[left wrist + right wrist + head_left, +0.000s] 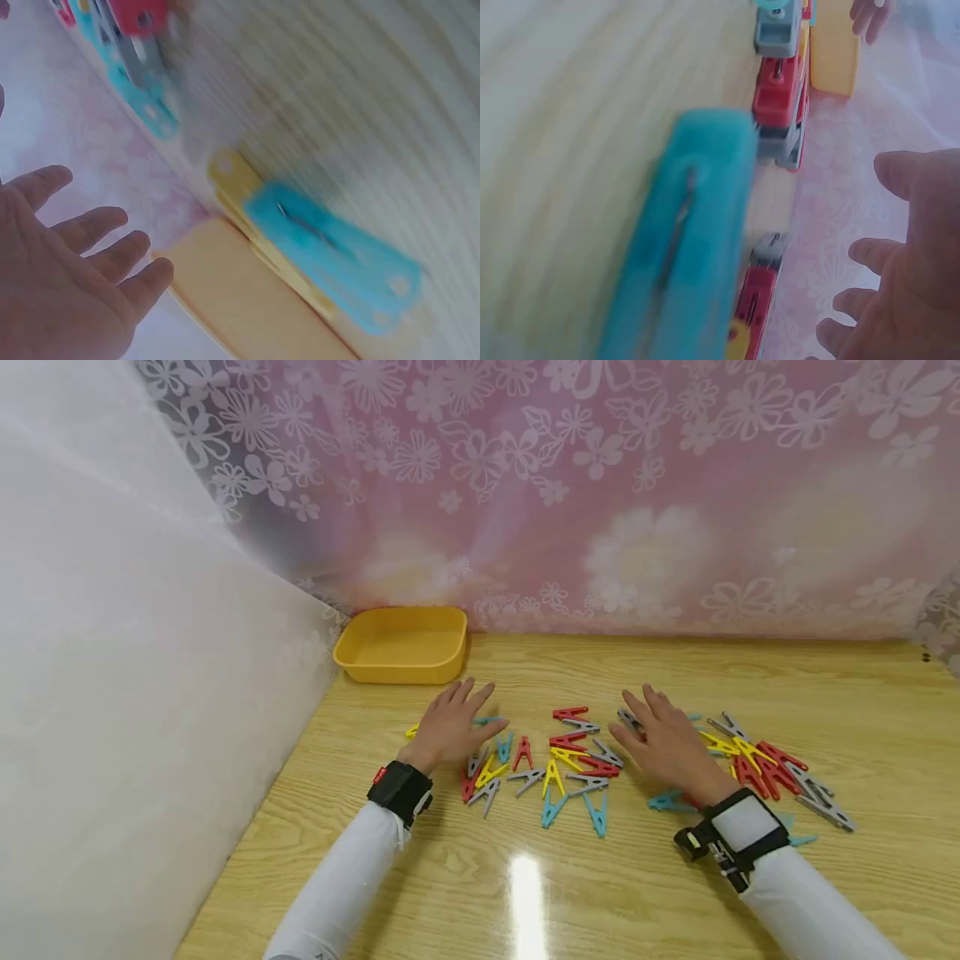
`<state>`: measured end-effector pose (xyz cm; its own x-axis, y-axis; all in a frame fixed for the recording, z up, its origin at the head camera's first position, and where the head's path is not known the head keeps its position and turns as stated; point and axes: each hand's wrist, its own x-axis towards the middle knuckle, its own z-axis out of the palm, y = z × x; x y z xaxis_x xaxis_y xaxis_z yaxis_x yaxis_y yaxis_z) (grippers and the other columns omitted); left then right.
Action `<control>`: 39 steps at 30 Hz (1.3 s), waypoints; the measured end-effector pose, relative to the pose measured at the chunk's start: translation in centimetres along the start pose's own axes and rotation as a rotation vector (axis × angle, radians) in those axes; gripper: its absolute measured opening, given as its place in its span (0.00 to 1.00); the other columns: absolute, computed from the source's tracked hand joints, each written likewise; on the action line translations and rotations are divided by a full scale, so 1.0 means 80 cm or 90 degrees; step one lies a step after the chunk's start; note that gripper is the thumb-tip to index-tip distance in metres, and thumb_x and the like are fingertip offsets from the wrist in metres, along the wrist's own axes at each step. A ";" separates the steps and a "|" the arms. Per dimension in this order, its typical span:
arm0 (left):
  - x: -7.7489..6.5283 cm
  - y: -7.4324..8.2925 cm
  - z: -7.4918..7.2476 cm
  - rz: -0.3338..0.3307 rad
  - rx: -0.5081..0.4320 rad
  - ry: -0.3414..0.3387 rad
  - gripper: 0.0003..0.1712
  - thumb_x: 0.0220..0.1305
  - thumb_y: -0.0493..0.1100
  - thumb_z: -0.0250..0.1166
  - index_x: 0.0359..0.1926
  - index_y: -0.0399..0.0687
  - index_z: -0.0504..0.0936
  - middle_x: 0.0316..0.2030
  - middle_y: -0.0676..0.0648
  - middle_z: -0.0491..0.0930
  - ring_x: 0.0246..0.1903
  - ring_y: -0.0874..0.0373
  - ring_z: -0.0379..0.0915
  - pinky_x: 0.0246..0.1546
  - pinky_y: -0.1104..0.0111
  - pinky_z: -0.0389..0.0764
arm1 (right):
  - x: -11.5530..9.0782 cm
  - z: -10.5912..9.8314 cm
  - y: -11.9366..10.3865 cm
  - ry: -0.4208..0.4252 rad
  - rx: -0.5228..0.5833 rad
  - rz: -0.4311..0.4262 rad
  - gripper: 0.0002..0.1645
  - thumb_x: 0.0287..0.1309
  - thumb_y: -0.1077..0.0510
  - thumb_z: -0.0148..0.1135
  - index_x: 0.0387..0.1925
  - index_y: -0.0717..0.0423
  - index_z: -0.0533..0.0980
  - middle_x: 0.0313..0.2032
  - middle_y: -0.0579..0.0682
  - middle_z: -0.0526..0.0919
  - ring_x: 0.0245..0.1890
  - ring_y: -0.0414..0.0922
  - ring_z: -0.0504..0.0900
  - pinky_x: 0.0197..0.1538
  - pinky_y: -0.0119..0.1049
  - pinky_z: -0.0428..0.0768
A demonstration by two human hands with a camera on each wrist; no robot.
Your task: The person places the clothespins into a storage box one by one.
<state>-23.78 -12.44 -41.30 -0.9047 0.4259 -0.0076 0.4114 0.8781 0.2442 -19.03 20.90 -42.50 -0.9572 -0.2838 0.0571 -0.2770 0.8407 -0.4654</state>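
Observation:
Plastic clothespins in red, yellow, grey and blue lie spread over the wooden table. My left hand (450, 727), fingers spread, is over the left end of the middle group, holding nothing; a yellow clothespin (491, 772) lies just right of its wrist. In the left wrist view, a blue clothespin (337, 259) appears large beside the fingers. My right hand (667, 743) also has its fingers extended and holds nothing, between the middle group and the right pile with its red clothespin (780, 774). Near its wrist lies a blue clothespin (682, 225). Some clothespins are hidden beneath the hands.
A yellow plastic basin (401, 675) stands at the back left of the table (465, 893), against the floral curtain (570, 527). A white sheet (150, 693) borders the left side.

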 end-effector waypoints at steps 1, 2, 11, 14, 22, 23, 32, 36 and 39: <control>0.000 -0.005 -0.001 -0.006 -0.005 0.006 0.41 0.67 0.69 0.45 0.74 0.58 0.53 0.72 0.41 0.48 0.71 0.45 0.41 0.67 0.51 0.46 | 0.003 0.001 -0.002 0.000 0.000 -0.004 0.44 0.70 0.37 0.43 0.73 0.63 0.49 0.70 0.73 0.41 0.68 0.70 0.41 0.63 0.66 0.43; 0.000 -0.010 -0.002 -0.011 -0.008 0.015 0.40 0.68 0.69 0.46 0.74 0.58 0.53 0.72 0.41 0.49 0.71 0.45 0.42 0.66 0.50 0.47 | 0.007 0.002 -0.004 -0.001 -0.001 -0.007 0.44 0.70 0.38 0.43 0.72 0.63 0.49 0.70 0.72 0.42 0.68 0.70 0.41 0.63 0.66 0.43; -0.012 -0.045 -0.011 -0.037 -0.027 0.051 0.40 0.68 0.66 0.47 0.73 0.53 0.55 0.70 0.40 0.54 0.68 0.43 0.50 0.64 0.47 0.53 | 0.035 0.012 -0.021 -0.025 -0.006 -0.011 0.42 0.70 0.40 0.44 0.73 0.61 0.49 0.70 0.70 0.42 0.69 0.68 0.40 0.64 0.64 0.42; -0.017 -0.055 -0.013 -0.045 -0.029 0.060 0.39 0.69 0.65 0.48 0.73 0.52 0.56 0.69 0.39 0.56 0.67 0.42 0.52 0.63 0.47 0.55 | 0.043 0.016 -0.027 -0.030 -0.010 -0.013 0.42 0.70 0.39 0.44 0.73 0.60 0.49 0.71 0.70 0.42 0.69 0.67 0.40 0.65 0.63 0.42; -0.027 -0.085 -0.017 -0.081 -0.026 0.080 0.38 0.69 0.65 0.48 0.72 0.50 0.59 0.68 0.37 0.59 0.65 0.38 0.55 0.61 0.45 0.57 | 0.064 0.028 -0.039 -0.043 -0.015 -0.019 0.42 0.70 0.38 0.43 0.74 0.58 0.48 0.72 0.66 0.42 0.70 0.65 0.39 0.66 0.61 0.40; -0.029 -0.089 -0.018 -0.084 -0.025 0.082 0.38 0.69 0.65 0.48 0.72 0.50 0.59 0.67 0.36 0.59 0.65 0.38 0.55 0.61 0.45 0.57 | 0.067 0.030 -0.041 -0.042 -0.014 -0.023 0.42 0.70 0.38 0.43 0.74 0.58 0.48 0.72 0.66 0.42 0.70 0.65 0.39 0.66 0.61 0.40; -0.043 -0.121 -0.024 -0.133 -0.023 0.097 0.39 0.69 0.66 0.47 0.72 0.49 0.58 0.67 0.35 0.59 0.64 0.36 0.55 0.61 0.43 0.56 | 0.090 0.040 -0.063 -0.046 -0.018 -0.062 0.40 0.70 0.40 0.43 0.73 0.57 0.51 0.72 0.65 0.42 0.71 0.63 0.41 0.67 0.60 0.41; -0.049 -0.131 -0.027 -0.155 -0.025 0.094 0.39 0.70 0.65 0.47 0.72 0.47 0.57 0.67 0.35 0.58 0.64 0.36 0.55 0.61 0.43 0.56 | 0.098 0.044 -0.070 -0.046 -0.019 -0.078 0.40 0.70 0.39 0.44 0.73 0.56 0.51 0.72 0.64 0.43 0.71 0.62 0.42 0.67 0.59 0.41; -0.051 -0.136 -0.029 -0.170 -0.029 0.091 0.40 0.69 0.65 0.47 0.72 0.47 0.57 0.68 0.35 0.58 0.64 0.35 0.54 0.61 0.43 0.56 | 0.103 0.046 -0.073 -0.049 -0.016 -0.086 0.40 0.70 0.40 0.44 0.73 0.56 0.51 0.72 0.64 0.44 0.71 0.62 0.42 0.67 0.59 0.42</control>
<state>-24.81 -24.27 -41.69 -0.9879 0.1433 0.0590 0.1544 0.9431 0.2946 -24.97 11.95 -42.56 -0.9021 -0.4287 0.0490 -0.4055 0.8035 -0.4358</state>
